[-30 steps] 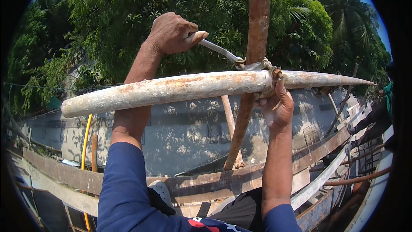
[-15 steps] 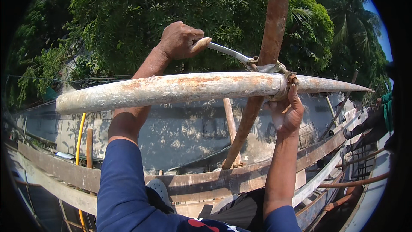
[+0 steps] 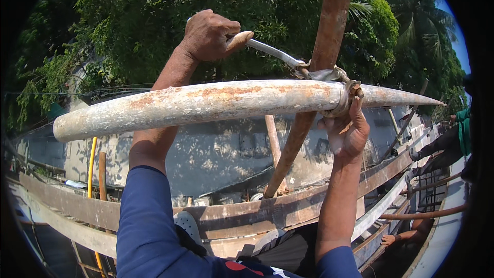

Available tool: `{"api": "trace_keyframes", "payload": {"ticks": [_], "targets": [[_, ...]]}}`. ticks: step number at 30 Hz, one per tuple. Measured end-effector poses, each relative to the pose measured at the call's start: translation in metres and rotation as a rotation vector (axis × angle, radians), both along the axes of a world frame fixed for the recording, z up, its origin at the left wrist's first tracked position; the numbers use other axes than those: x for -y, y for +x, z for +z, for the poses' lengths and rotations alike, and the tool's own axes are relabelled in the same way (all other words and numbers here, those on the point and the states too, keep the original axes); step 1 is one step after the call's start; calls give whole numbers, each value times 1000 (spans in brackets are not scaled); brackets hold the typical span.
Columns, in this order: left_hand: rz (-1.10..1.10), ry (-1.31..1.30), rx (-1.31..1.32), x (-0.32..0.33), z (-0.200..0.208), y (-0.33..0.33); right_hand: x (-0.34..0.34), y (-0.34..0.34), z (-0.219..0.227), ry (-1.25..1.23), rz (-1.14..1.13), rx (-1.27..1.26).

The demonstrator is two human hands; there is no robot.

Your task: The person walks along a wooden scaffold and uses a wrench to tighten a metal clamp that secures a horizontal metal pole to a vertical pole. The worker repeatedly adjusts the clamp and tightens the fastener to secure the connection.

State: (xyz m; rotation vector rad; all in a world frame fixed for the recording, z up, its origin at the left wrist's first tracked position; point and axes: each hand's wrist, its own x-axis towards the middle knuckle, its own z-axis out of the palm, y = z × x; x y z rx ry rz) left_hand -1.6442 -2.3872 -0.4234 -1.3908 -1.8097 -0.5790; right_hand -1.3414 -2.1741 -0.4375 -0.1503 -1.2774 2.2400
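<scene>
My left hand (image 3: 210, 36) is closed round the handle of a metal wrench (image 3: 272, 51), above and beyond a whitish, rust-stained pipe (image 3: 206, 102). The wrench's far end meets a scaffold clamp (image 3: 341, 97) where that pipe crosses a rusty brown upright pipe (image 3: 332, 20). From below, my right hand (image 3: 352, 136) grips the clamp, thumb up near its bolt end and fingers partly hidden behind it. The lighter pipe runs sideways across my view and passes in front of my left forearm.
Wooden planks (image 3: 242, 216) lie below, by my shoes (image 3: 189, 226). A yellow pole (image 3: 92, 164) stands at left. On the right are another person's dark-trousered legs (image 3: 437, 146), and lower down a different person's hand (image 3: 389, 239) by the boards. Trees fill the background.
My left hand and the wrench handle have risen slightly and shifted a little left. My right hand remains at the clamp. The view has shifted slightly.
</scene>
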Motion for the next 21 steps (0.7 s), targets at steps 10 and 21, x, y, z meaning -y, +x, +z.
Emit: {"api": "trace_keyframes", "payload": {"ticks": [10, 21], "targets": [[168, 86, -5, 7, -3, 31, -4, 0, -4, 18, -28, -23], [207, 305, 651, -7, -125, 84, -24, 2, -18, 112, 43, -38]]}}
